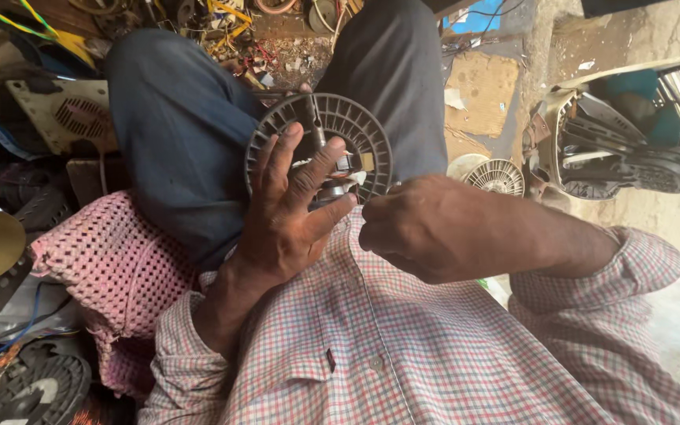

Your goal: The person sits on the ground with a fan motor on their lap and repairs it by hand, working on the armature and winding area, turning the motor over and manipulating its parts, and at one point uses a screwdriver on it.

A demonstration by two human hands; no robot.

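The left hand (289, 208) spreads its fingers, gripping a round, ribbed grey plastic fan grille (320, 145). The right hand (419, 228), curled shut, pinches a thin metal screwdriver (316, 126) at its hub.

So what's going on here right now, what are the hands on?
A person in a checked shirt sits and holds a round grey slotted fan cover over the lap. The left hand supports it from the front, its fingers spread across the hub. The right hand is closed at the cover's lower right edge; whatever it may grip is hidden. Fan parts and wires lie around, with a pink mesh cloth beside the leg.
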